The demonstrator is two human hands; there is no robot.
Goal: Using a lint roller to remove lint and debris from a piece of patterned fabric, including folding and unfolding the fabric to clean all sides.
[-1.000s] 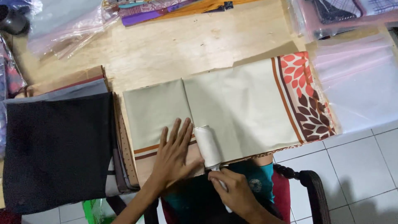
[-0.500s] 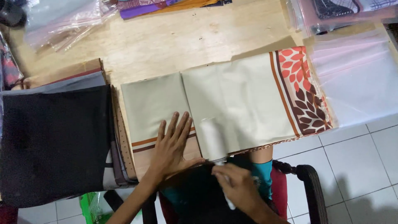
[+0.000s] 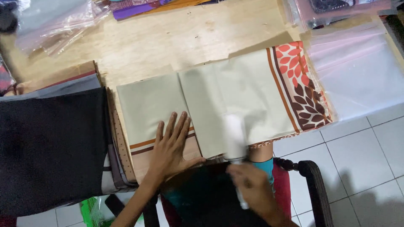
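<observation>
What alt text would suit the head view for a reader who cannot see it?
A left hand presses flat on a folded beige cloth with a leaf-patterned border, while the right hand runs a blurred white lint roller over it. Dark fabric lies alongside on the wooden table.

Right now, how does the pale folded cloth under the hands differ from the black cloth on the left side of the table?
The pale folded cloth is beige with an orange and brown leaf border; the black cloth is plain and dark. The left hand presses flat on the pale cloth, while nothing touches the black cloth. The right hand holds a white roller on the pale cloth only. Both lie flat on the wooden table.
</observation>
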